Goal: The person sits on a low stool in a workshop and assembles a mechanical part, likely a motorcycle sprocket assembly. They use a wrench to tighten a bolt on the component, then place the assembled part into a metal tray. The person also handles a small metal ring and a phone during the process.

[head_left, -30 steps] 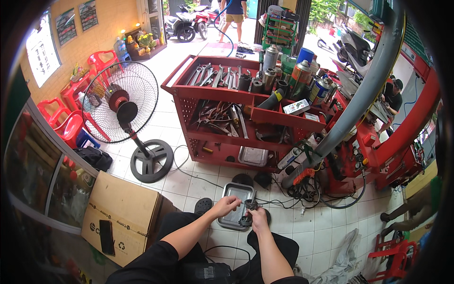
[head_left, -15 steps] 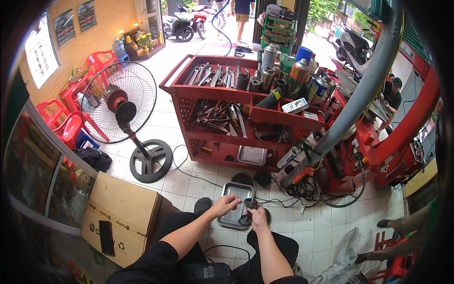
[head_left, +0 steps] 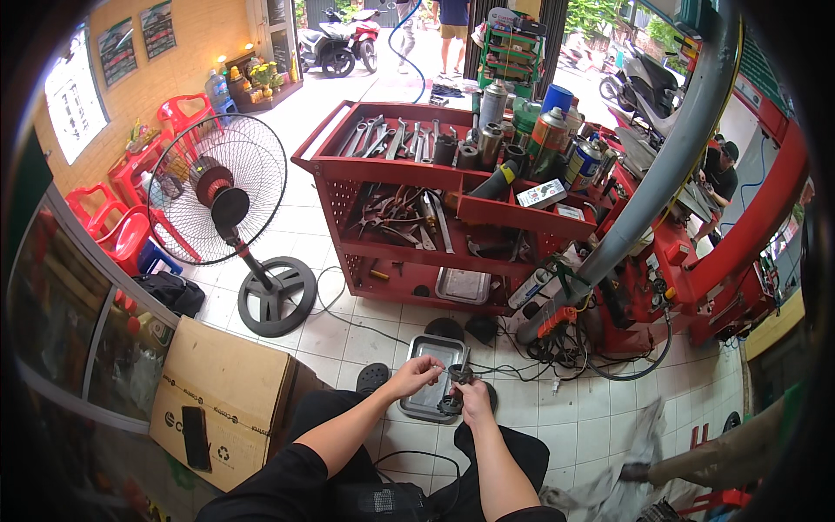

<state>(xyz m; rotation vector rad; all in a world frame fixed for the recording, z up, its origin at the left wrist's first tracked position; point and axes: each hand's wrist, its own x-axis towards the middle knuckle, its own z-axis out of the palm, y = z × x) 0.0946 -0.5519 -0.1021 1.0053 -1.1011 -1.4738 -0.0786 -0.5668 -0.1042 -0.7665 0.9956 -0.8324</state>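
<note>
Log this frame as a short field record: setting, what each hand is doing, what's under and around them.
setting: tiled workshop floor, person seated low
left hand: fingers pinch a small thin part, too small to identify
right hand: holds a small dark round metal part
below hands: shallow rectangular steel tray on the floor
ahead: red metal tool cart with wrenches and spray cans
left: black pedestal fan, brown cardboard box
right: tangle of black cables

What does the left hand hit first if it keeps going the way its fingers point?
The left hand points rightward toward the small dark round metal part pinched by the right hand, above the shallow rectangular steel tray. It would probably meet that part first, then the right hand's fingers; depth is unclear.
</note>
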